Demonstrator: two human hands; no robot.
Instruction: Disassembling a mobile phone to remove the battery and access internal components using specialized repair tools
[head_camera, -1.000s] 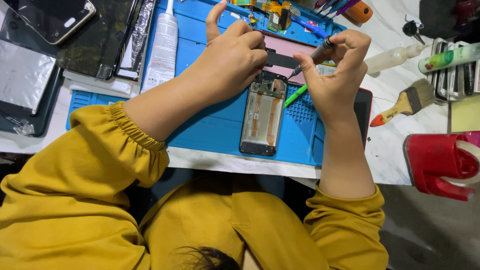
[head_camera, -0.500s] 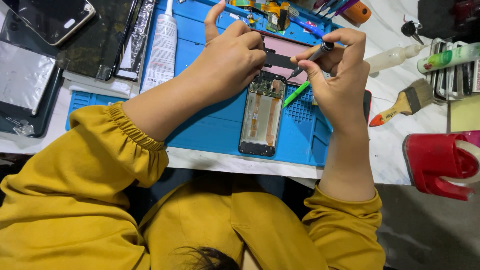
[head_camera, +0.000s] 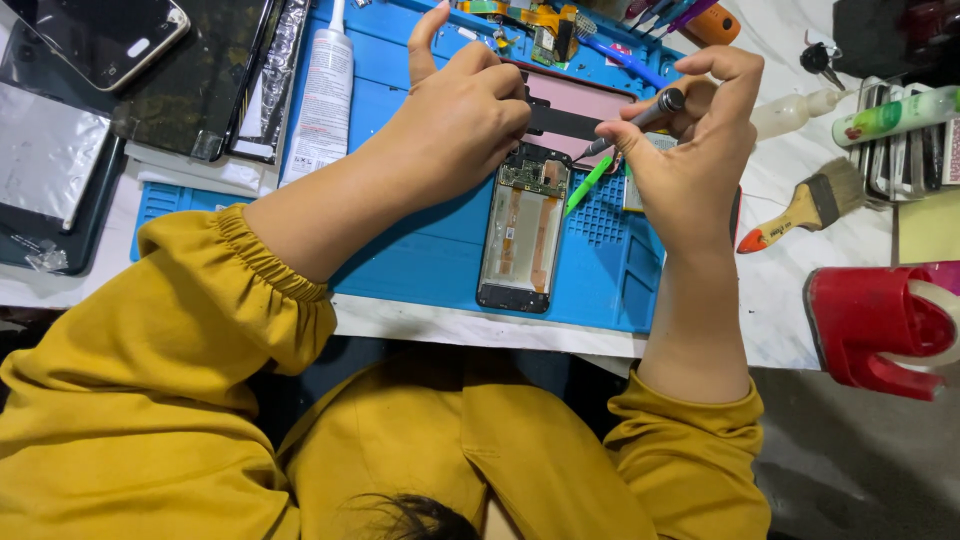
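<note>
An opened phone (head_camera: 524, 232) with bare circuit board lies on a blue repair mat (head_camera: 420, 250). My left hand (head_camera: 455, 125) rests over its top end and pinches a dark flat part (head_camera: 565, 122) there. My right hand (head_camera: 690, 150) holds a thin screwdriver (head_camera: 640, 118) with its tip pointing down at the phone's top edge. A green pry tool (head_camera: 588, 186) lies just right of the phone, partly under my right hand.
A white glue tube (head_camera: 320, 95) lies left on the mat. Phones and dark panels (head_camera: 100, 60) are stacked far left. A paintbrush (head_camera: 805, 210), a squeeze bottle (head_camera: 800, 112) and a red tape dispenser (head_camera: 880, 325) sit right. Small parts (head_camera: 545, 25) crowd the mat's far edge.
My right hand has shifted slightly up and right, tilting the screwdriver more. The left hand stays on the phone's top end.
</note>
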